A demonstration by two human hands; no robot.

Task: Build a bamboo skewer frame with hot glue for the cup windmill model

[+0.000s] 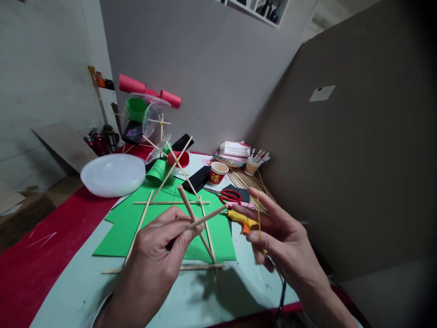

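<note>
1. In the head view, the left hand (159, 250) covers part of a wooden-stick frame (206, 223), hiding its near-left joint; both forearms run out of the picture at the bottom. The fingers of the right hand (285, 241) mask much of a yellow hot-glue gun (235, 216), and items on the white shelf (252, 8), cut off above, are hard to make out.

2. The left hand's thumb and fingers are clamped on two crossing wooden sticks (207, 217) at the frame's near side. Just to the right, the right hand's thumb and fingers stand apart, a yellow rubber band (258, 207) stretched between them; the band is clear of the sticks.

3. Beneath the frame, green sheets (218, 241) cover part of the table (239, 314). Beyond the glue gun lie red-handled scissors (229, 197), with a red paper cup (218, 173) behind them and loose thin sticks (244, 178) nearby. A translucent plastic bowl (112, 175) sits at left; the frame's uprights stand before a green paper cylinder (158, 170).
</note>
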